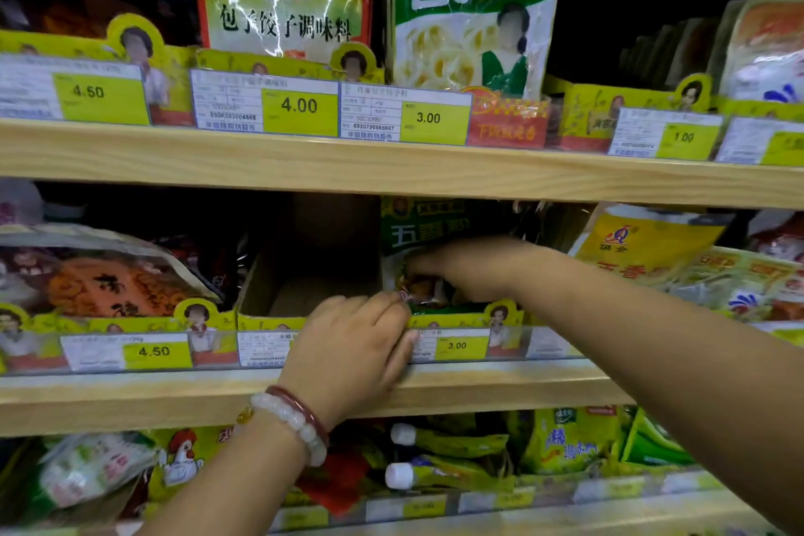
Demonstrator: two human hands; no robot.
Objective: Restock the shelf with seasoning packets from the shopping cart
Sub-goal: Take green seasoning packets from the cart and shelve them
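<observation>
Nearest me, the left hand (pixel 354 342), with bead bracelets (pixel 292 420) on its wrist, rests against the front lip of the middle shelf (pixel 130 398), its fingers (pixel 393 309) curled and pinching the lower edge of a green seasoning packet (pixel 428 239). Just beyond, the right hand (pixel 467 270) reaches across from the right, fingers bent over the front of the same packet, which stands upright in a yellow display box (pixel 457 320) behind the 3.00 price tag (pixel 457 345). Beside it to the left sits an empty cardboard box (pixel 300 287). Farther up, on the upper shelf (pixel 391 170), two tall dumpling-seasoning bags (pixel 472 9) stand side by side
</observation>
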